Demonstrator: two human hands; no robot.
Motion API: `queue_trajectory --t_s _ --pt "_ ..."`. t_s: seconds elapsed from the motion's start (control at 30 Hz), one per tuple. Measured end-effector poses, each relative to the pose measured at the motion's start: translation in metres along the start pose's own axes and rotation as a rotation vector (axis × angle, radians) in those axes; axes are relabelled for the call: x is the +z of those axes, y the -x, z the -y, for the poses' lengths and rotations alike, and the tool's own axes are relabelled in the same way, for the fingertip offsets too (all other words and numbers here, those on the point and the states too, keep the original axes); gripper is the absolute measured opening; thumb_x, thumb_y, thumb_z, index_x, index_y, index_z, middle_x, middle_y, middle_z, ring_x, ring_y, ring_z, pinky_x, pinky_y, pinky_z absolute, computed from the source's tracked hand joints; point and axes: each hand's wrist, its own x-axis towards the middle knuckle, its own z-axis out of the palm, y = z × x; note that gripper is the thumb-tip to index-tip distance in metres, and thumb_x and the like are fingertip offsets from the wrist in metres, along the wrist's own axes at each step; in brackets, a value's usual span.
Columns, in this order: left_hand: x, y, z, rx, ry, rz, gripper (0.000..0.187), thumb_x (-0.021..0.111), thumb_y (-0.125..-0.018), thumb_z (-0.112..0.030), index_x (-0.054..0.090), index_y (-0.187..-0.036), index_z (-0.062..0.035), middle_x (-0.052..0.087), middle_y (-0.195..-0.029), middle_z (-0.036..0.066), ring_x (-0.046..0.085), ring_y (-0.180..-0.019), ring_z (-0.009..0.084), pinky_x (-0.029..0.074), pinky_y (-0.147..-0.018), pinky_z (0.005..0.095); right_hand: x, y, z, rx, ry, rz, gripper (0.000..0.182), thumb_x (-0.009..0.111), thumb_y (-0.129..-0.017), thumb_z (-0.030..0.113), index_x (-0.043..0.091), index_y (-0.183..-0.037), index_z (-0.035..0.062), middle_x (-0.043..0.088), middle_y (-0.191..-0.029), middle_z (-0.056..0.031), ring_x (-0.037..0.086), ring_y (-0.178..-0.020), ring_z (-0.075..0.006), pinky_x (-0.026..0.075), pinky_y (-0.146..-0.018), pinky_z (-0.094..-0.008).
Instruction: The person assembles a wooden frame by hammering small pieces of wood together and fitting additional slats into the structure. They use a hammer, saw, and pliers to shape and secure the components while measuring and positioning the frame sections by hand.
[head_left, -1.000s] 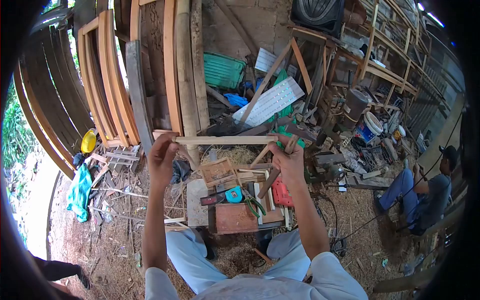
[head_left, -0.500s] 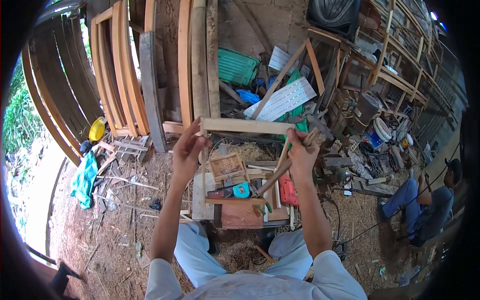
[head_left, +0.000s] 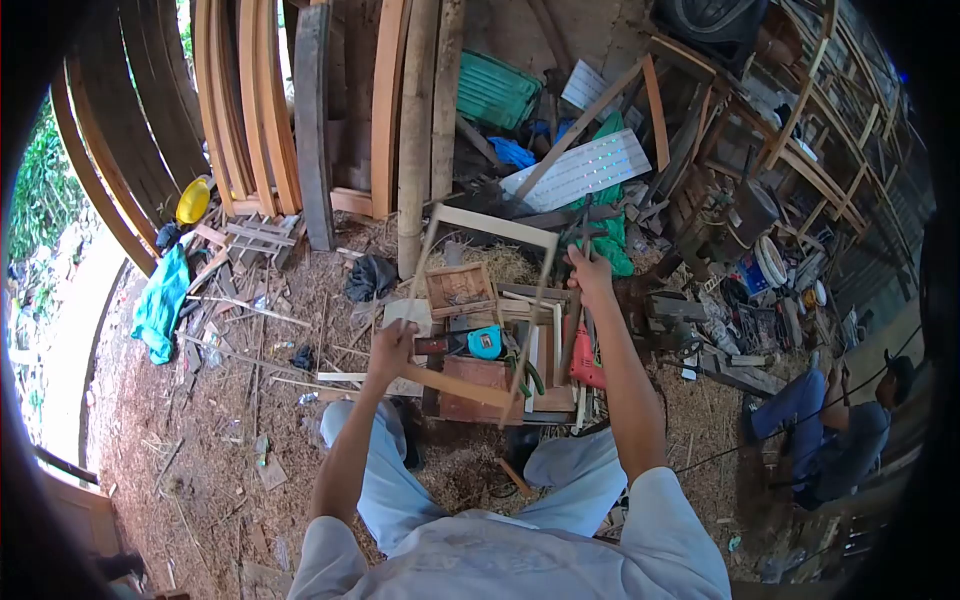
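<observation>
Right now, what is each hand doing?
Left hand: closed on the near corner of the wooden frame.
Right hand: closed on the frame's far right corner.

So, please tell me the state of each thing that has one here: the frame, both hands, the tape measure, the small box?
wooden frame: held up, tilted, off the bench
left hand: closed on the frame's near corner
right hand: closed on the frame's far corner, also gripping a stick
tape measure: lying on the bench, tape retracted
small wooden box: open on top, resting on the bench
</observation>
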Motion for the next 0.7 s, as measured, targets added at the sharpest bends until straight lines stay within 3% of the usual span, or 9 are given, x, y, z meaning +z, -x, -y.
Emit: queue_trajectory --t_s 0.07,0.13,0.2,0.3,0.43,0.57,0.6,0.63,0.7 --pt "-0.011 -0.001 0.031 -0.090 0.088 -0.087 0.024 0.052 -0.098 -0.024 0.059 -0.091 -0.0028 0.049 -0.054 0.000 0.049 -0.044 0.0092 0.040 -0.042 0.0271 -0.014 -0.016 -0.041 -0.040 0.297 0.017 0.027 0.061 -0.092 0.027 0.064 -0.084 0.0014 0.058 -0.067 -0.0048 0.044 -0.047 -0.0093 0.034 -0.040 -0.0292" --pt "-0.022 -0.002 0.051 -0.176 0.175 -0.165 0.025 0.052 -0.098 -0.026 0.060 -0.091 -0.0029 0.048 -0.055 -0.001 0.047 -0.044 0.0081 0.040 -0.041 0.0257 -0.022 -0.020 -0.089 -0.069 0.575 0.041 0.026 0.061 -0.089 0.025 0.064 -0.089 -0.0016 0.062 -0.071 -0.0129 0.058 -0.056 -0.0216 0.043 -0.048 -0.0373" --pt "-0.023 -0.007 0.061 -0.229 0.308 -0.379 0.025 0.052 -0.099 -0.027 0.060 -0.093 -0.0038 0.046 -0.055 -0.001 0.045 -0.044 0.0069 0.039 -0.041 0.0249 -0.011 0.016 -0.103 -0.370 0.897 0.006 0.023 0.063 -0.084 0.017 0.062 -0.094 -0.0040 0.064 -0.080 -0.0217 0.064 -0.075 -0.0360 0.048 -0.063 -0.0433" --pt "-0.026 -0.009 0.040 -0.224 0.248 -0.493 0.024 0.052 -0.098 -0.028 0.056 -0.094 -0.0048 0.045 -0.057 -0.003 0.042 -0.047 0.0055 0.035 -0.042 0.0243 0.007 0.029 -0.133 -0.430 0.930 0.065 0.024 0.062 -0.079 0.009 0.061 -0.099 -0.0036 0.063 -0.091 -0.0273 0.060 -0.093 -0.0451 0.047 -0.077 -0.0476" --pt "-0.024 -0.015 0.050 -0.151 0.447 -0.537 0.024 0.047 -0.101 -0.027 0.056 -0.107 -0.0064 0.045 -0.061 -0.004 0.039 -0.047 0.0038 0.031 -0.042 0.0224 0.026 0.022 -0.162 -0.530 1.246 0.108 0.028 0.062 -0.077 0.006 0.061 -0.104 -0.0006 0.063 -0.098 -0.0266 0.059 -0.098 -0.0430 0.046 -0.082 -0.0483" --pt "-0.025 -0.014 0.055 -0.192 0.578 -0.520 0.034 0.040 -0.103 -0.034 0.058 -0.114 -0.0068 0.046 -0.061 -0.002 0.042 -0.045 0.0047 0.034 -0.040 0.0204 0.031 0.030 -0.153 -0.359 1.401 0.121 0.032 0.059 -0.080 0.005 0.062 -0.111 0.0036 0.063 -0.103 -0.0243 0.055 -0.105 -0.0404 0.042 -0.091 -0.0480" --pt "-0.025 -0.011 0.055 -0.223 0.604 -0.515 0.039 0.039 -0.102 -0.039 0.058 -0.114 -0.0074 0.046 -0.059 -0.002 0.041 -0.044 0.0046 0.033 -0.039 0.0204 0.020 0.017 -0.178 -0.776 1.451 0.018 0.026 0.054 -0.089 0.015 0.063 -0.112 0.0041 0.063 -0.101 -0.0240 0.057 -0.106 -0.0373 0.043 -0.091 -0.0457" --pt "-0.028 -0.013 0.054 -0.240 0.633 -0.519 0.043 0.037 -0.102 -0.044 0.058 -0.115 -0.0079 0.045 -0.057 -0.002 0.041 -0.043 0.0045 0.032 -0.038 0.0204 0.039 0.029 -0.158 -0.775 1.451 0.040 0.026 0.054 -0.089 0.015 0.063 -0.112 0.0041 0.063 -0.101 -0.0240 0.057 -0.106 -0.0373 0.043 -0.091 -0.0457" --pt "-0.032 -0.012 0.058 -0.247 0.586 -0.526 0.044 0.038 -0.101 -0.044 0.058 -0.116 -0.0076 0.046 -0.058 -0.002 0.040 -0.042 0.0049 0.033 -0.038 0.0204 0.074 0.065 -0.098 -0.315 0.810 0.309 0.037 0.046 -0.098 0.032 0.058 -0.120 0.0037 0.062 -0.111 -0.0207 0.057 -0.110 -0.0319 0.045 -0.090 -0.0446"
